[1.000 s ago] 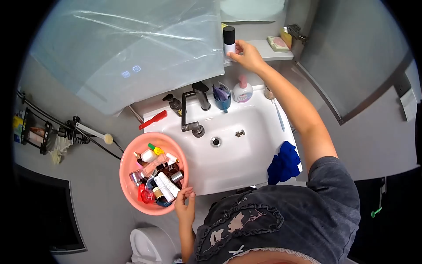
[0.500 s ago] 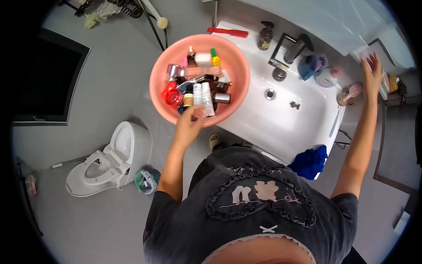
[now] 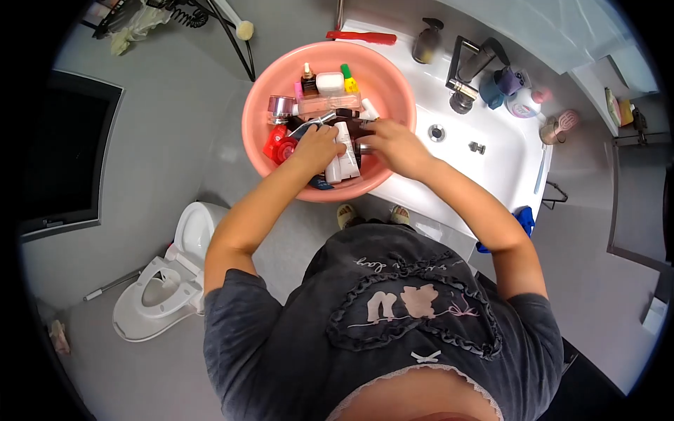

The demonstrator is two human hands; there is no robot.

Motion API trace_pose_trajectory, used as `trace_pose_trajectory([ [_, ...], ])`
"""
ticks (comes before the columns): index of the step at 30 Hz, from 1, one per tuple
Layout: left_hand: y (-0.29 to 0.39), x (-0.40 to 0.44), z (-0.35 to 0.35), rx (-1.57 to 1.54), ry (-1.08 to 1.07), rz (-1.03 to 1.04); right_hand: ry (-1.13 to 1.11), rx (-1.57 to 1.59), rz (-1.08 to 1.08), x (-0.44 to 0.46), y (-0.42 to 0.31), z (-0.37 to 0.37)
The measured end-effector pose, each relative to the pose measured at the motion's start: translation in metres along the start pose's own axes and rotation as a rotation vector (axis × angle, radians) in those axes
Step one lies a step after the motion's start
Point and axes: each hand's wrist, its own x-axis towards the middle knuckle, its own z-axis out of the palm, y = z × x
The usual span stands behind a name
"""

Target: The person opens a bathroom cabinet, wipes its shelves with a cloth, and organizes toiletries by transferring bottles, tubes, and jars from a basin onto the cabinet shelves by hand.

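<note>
A pink plastic basin (image 3: 401, 84) holds many cosmetics. My left hand (image 3: 317, 147) reaches over its near side with bent fingers, resting among the bottles beside a white tube (image 3: 346, 160). What lies under those fingers is hidden. My right hand (image 3: 399, 147) enters from the right, with thumb and fingers apart at a silver-capped item. Around them are a red round container (image 3: 283, 149), a silver-lidded jar (image 3: 281, 107), a white box-shaped container (image 3: 330, 83), a yellow bottle with a green cap (image 3: 348, 77) and a dropper bottle (image 3: 307, 77).
The basin overlaps the left edge of a white sink (image 3: 491, 175) with a faucet (image 3: 484, 59). A red comb (image 3: 361, 37), a dark pump bottle (image 3: 427, 43), a detergent bottle (image 3: 523, 104) and a cup with a pink brush (image 3: 553, 130) stand along it. A toilet (image 3: 165, 284) is at left.
My right hand has moved from the shelf at far right into the basin. My left hand has shifted up and farther over the bottles. The view has shifted slightly.
</note>
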Motion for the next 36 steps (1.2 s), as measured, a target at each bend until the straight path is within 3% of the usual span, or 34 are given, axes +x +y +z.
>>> trace_pose_trajectory([
  [2, 0.001, -0.002, 0.007, 0.086, -0.01, 0.079, -0.132, -0.181, -0.188, 0.023, 0.014, 0.045],
  [6, -0.012, -0.006, 0.02, 0.248, 0.088, 0.216, -0.296, -0.428, -0.253, 0.047, 0.008, 0.065],
  [8, -0.02, -0.012, 0.014, 0.119, 0.097, 0.217, -0.28, -0.458, -0.283, 0.048, 0.01, 0.064],
  [10, -0.022, -0.021, 0.003, -0.298, 0.228, 0.202, -0.305, -0.426, -0.232, 0.047, 0.011, 0.063],
  [11, -0.018, -0.031, -0.02, -0.47, 0.137, 0.065, -0.334, -0.392, -0.182, 0.046, 0.01, 0.063],
  [12, -0.022, -0.033, -0.025, -0.472, 0.142, 0.063, -0.361, -0.361, -0.136, 0.047, 0.01, 0.06],
  [14, -0.034, -0.04, -0.029, -1.103, 0.217, -0.164, -0.393, -0.389, -0.21, 0.049, 0.011, 0.059],
  [16, -0.052, -0.047, -0.032, -1.336, 0.325, -0.347, -0.363, -0.326, -0.157, 0.052, 0.012, 0.062],
  [18, -0.059, -0.058, -0.047, -1.648, 0.44, -0.495, -0.23, -0.222, -0.181, 0.056, 0.013, 0.051],
  [20, -0.072, -0.065, -0.041, -1.747, 0.482, -0.432, -0.222, 0.264, 0.306, 0.059, 0.008, 0.035],
  [22, -0.074, -0.068, -0.047, -1.859, 0.53, -0.449, -0.11, 0.424, 0.385, 0.056, 0.006, 0.022],
  [24, -0.071, -0.066, -0.055, -1.832, 0.527, -0.441, 0.07, 1.252, 0.571, 0.058, 0.001, 0.007],
  [25, -0.069, -0.063, -0.058, -1.806, 0.529, -0.429, 0.056, 1.286, 0.705, 0.053, 0.0, -0.006],
  [28, -0.054, -0.046, -0.071, -1.745, 0.459, -0.354, 0.058, 1.488, 0.807, 0.045, -0.009, -0.041],
  [31, -0.025, -0.021, -0.092, -1.631, 0.336, -0.273, 0.03, 1.537, 0.785, 0.03, -0.004, -0.061],
  [36, 0.019, 0.031, -0.111, -1.49, 0.149, -0.173, 0.183, 1.502, 0.75, -0.008, -0.008, -0.092],
])
